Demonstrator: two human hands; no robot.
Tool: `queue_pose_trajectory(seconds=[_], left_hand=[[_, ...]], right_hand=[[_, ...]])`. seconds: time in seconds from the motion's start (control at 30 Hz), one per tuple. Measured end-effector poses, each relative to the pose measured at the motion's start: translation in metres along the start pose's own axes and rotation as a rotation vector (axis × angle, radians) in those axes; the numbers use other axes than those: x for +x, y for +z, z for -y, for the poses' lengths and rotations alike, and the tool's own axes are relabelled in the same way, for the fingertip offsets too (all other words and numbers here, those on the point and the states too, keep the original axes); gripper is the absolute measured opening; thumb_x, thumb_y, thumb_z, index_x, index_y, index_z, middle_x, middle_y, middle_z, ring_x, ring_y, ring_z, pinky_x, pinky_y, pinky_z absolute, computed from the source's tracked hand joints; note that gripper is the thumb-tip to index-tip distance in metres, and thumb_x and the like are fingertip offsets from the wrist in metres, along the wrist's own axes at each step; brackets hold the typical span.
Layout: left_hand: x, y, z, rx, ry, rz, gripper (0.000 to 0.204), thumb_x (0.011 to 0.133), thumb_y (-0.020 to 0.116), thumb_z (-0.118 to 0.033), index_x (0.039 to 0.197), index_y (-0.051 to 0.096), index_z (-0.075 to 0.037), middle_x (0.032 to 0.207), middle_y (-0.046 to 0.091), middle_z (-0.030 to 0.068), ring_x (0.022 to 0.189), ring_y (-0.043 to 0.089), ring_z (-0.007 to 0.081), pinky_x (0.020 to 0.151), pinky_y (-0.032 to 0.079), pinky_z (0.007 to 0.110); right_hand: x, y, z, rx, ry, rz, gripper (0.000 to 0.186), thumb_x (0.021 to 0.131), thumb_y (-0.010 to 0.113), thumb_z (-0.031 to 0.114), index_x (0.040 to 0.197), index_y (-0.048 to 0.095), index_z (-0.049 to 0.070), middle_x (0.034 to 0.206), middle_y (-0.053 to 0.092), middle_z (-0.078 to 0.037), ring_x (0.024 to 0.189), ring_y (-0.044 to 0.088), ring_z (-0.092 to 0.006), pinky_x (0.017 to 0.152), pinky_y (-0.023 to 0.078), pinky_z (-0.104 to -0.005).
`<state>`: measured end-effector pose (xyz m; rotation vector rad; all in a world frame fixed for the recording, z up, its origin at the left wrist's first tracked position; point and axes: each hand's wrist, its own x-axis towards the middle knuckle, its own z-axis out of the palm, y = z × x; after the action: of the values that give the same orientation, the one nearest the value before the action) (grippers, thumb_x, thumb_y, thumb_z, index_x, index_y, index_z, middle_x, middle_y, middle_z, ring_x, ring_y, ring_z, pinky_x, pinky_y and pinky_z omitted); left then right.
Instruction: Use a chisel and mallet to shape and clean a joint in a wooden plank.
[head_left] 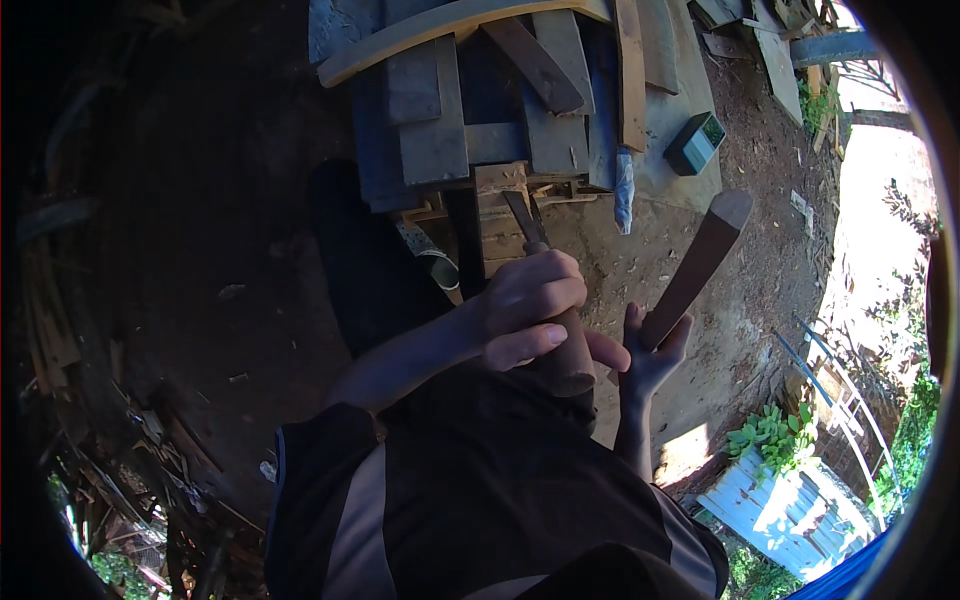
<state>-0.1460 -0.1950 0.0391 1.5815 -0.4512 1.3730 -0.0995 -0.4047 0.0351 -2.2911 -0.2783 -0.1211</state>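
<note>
My left hand point(532, 298) grips the round wooden handle of a chisel point(568, 355), its fingers wrapped round it. The dark blade points away from me at a small pale wooden piece point(500, 178) at the near edge of a bench stacked with boards; whether it touches is hard to tell. My right hand point(648, 365), lower and to the right, holds a long flat dark wooden bar point(690, 265) by its lower end, tilted up toward the upper right. Part of my left thumb and fingers hides the middle of the handle.
Stacked planks point(425, 150) cover the bench, with a curved light board point(440, 30) on top. A small green container point(695, 143) and a pale wrapped object point(623, 200) are at its right. Scrap wood point(150, 450) lies left; a white sheet point(770, 510) and plants are lower right.
</note>
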Motion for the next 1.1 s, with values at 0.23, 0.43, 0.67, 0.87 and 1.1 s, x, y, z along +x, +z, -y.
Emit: queue_pose_trajectory(seconds=[0.23, 0.43, 0.67, 0.87, 1.1], left_hand=[[0.000, 0.013, 0.004, 0.047, -0.121, -0.123, 0.056, 0.067, 0.092, -0.029, 0.098, 0.052, -0.004, 0.086, 0.058, 0.0115, 0.062, 0.061, 0.0250, 0.048, 0.050, 0.032], [0.010, 0.012, 0.006, 0.184, -0.178, -0.034, 0.033, 0.074, 0.086, -0.016, 0.084, 0.056, -0.005, 0.076, 0.055, 0.0065, 0.059, 0.060, 0.0194, 0.046, 0.047, 0.030], [0.016, 0.030, 0.011, 0.216, -0.165, 0.067, 0.029, 0.080, 0.080, -0.012, 0.075, 0.051, -0.008, 0.068, 0.049, 0.0037, 0.052, 0.056, 0.0167, 0.044, 0.044, 0.031], [0.017, 0.039, 0.020, 0.232, -0.131, 0.063, 0.031, 0.081, 0.078, -0.011, 0.073, 0.048, -0.009, 0.064, 0.047, 0.0022, 0.048, 0.053, 0.0167, 0.042, 0.043, 0.032], [0.019, 0.044, 0.025, 0.240, -0.142, 0.058, 0.032, 0.081, 0.078, -0.012, 0.074, 0.047, -0.009, 0.064, 0.049, 0.0033, 0.047, 0.053, 0.0176, 0.041, 0.042, 0.032]], right_hand=[[0.006, 0.001, 0.000, -0.031, -0.023, 0.030, 0.034, 0.082, 0.082, 0.018, 0.096, 0.054, 0.005, 0.072, 0.059, -0.004, 0.064, 0.057, -0.0094, 0.061, 0.046, -0.0267], [0.013, -0.012, 0.008, -0.010, -0.092, 0.077, 0.032, 0.082, 0.080, 0.016, 0.096, 0.055, 0.004, 0.072, 0.058, -0.004, 0.064, 0.057, -0.0119, 0.061, 0.047, -0.0285], [0.014, -0.020, 0.002, 0.114, -0.183, -0.026, 0.028, 0.082, 0.079, 0.011, 0.082, 0.053, 0.002, 0.073, 0.053, -0.004, 0.062, 0.051, -0.0143, 0.060, 0.042, -0.0289], [0.012, -0.023, 0.005, 0.134, -0.214, -0.015, 0.028, 0.082, 0.078, 0.010, 0.082, 0.051, 0.002, 0.073, 0.050, -0.004, 0.065, 0.050, -0.0157, 0.062, 0.041, -0.0298], [0.012, -0.028, -0.005, 0.222, -0.181, -0.069, 0.027, 0.083, 0.074, 0.011, 0.090, 0.050, 0.001, 0.082, 0.049, -0.005, 0.076, 0.050, -0.0166, 0.072, 0.041, -0.0311]])
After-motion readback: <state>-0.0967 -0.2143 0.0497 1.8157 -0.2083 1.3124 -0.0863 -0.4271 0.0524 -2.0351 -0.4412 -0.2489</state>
